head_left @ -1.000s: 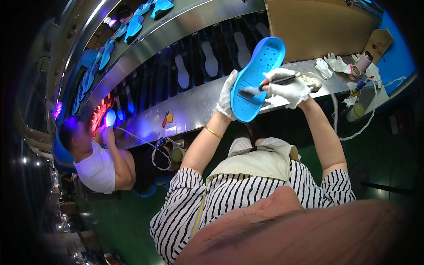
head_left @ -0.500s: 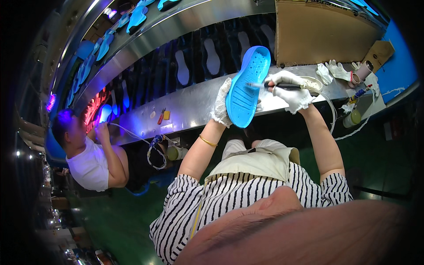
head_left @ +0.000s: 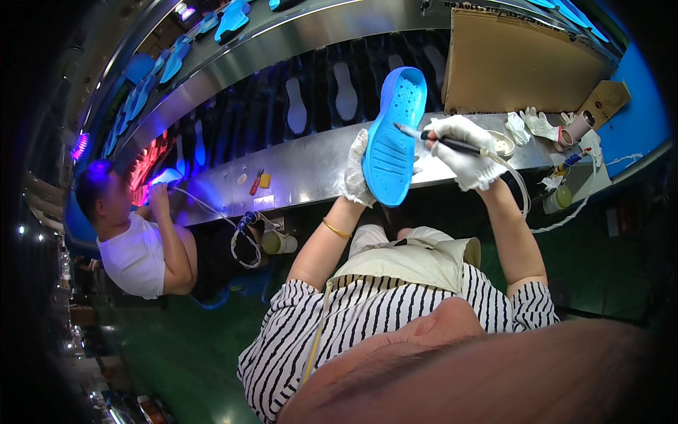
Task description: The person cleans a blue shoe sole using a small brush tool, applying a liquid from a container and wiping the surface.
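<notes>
My gloved left hand grips a bright blue shoe sole by its left edge, tilted up over the metal ledge. Grooves and small holes mark the sole's hollow inner face. My right hand, in a white glove with bare fingertips, is closed round a black-handled brush. Its pale tip is at the middle of the sole's inner face; whether it touches is hard to tell. From the brush's back end a whitish tube hangs down. Beside the right hand, partly hidden, is a small white dish.
Beyond the metal ledge, a dark conveyor carries grey sole shapes. A cardboard box stands at the far right, near spare white gloves. Left, a co-worker handles a lit sole. Red-handled pliers lie beside a yellow block.
The blue sole has shifted slightly up and left, and the brush tip has moved a little up its face. My right hand has turned, uncovering more of the dish's rim. The co-worker's sole has tipped over.
</notes>
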`<state>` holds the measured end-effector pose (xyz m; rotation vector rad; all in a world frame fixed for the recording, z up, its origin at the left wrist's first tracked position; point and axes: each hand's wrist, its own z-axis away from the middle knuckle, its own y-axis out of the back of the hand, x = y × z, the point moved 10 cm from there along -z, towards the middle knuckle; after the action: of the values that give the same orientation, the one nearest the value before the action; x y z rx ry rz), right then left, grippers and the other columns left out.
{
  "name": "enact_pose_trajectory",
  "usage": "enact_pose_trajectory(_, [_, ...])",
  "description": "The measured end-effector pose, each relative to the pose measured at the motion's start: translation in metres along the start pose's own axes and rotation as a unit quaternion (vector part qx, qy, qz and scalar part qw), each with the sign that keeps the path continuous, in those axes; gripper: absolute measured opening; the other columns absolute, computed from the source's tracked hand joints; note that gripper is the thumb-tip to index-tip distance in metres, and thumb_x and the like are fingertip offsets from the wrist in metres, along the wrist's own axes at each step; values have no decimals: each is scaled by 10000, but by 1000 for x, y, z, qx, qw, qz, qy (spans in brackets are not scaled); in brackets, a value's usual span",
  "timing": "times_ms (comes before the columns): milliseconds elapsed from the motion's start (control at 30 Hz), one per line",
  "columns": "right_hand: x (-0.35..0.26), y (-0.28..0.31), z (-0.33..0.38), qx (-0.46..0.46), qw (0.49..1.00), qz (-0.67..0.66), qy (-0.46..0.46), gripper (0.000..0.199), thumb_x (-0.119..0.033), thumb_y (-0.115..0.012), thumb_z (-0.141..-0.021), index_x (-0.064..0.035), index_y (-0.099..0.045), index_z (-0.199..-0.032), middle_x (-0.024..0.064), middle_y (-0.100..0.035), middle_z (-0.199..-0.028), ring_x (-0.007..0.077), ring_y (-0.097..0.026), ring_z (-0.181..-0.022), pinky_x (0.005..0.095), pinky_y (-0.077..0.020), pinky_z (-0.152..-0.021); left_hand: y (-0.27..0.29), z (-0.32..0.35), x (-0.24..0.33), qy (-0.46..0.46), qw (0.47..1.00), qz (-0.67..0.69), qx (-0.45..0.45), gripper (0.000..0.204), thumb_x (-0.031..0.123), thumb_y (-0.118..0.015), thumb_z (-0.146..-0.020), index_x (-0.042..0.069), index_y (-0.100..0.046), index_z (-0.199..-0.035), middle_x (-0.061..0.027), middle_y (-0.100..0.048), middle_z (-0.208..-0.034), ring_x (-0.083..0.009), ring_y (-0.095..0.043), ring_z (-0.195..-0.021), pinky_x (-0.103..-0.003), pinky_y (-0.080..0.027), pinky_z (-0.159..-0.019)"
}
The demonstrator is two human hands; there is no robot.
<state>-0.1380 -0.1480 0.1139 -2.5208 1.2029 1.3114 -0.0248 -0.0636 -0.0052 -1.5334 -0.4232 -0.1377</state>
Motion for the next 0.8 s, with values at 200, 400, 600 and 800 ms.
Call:
enact_pose_trajectory(200, [-15, -38, 2, 39, 999, -16, 15, 195, 37, -705, -756, -12, -643, -934, 81, -646, -867, 124, -644, -783, 250, -523, -733, 0, 1, -8, -26, 983, 138, -116, 661, 514, -423, -932, 40, -362, -1390, -190, -523, -1278, -344, -588, -1071, -491, -511, -904])
enact_pose_trajectory(400, [18, -38, 20, 26, 975, -188, -116, 146, 36, -639, -816, 21, -619, -959, 82, -671, -897, 115, -648, -802, 261, -540, -755, 11, 13, -4, -76, 997, -20, 22, 624, 519, -442, -928, 38, -432, -1327, -182, -552, -1221, -300, -612, -1022, -421, -538, -869])
enact_pose_trajectory(600, [-44, -50, 26, -23, 996, 7, 88, 237, 65, -695, -657, -34, -619, -858, 87, -651, -865, 225, -629, -803, 332, -497, -741, 22, 15, 4, -137, 988, -77, 10, 602, 519, -469, -931, 44, -463, -1301, -145, -572, -1217, -261, -611, -1012, -401, -524, -892])
enact_pose_trajectory(800, [-30, -11, 20, -14, 995, -41, 88, 224, 130, -667, -686, -17, -623, -849, 102, -661, -903, 214, -639, -829, 324, -508, -778, 10, 35, 5, -108, 980, -163, 20, 744, 574, -492, -896, 13, -383, -1372, -181, -549, -1255, -320, -591, -1079, -458, -499, -943])
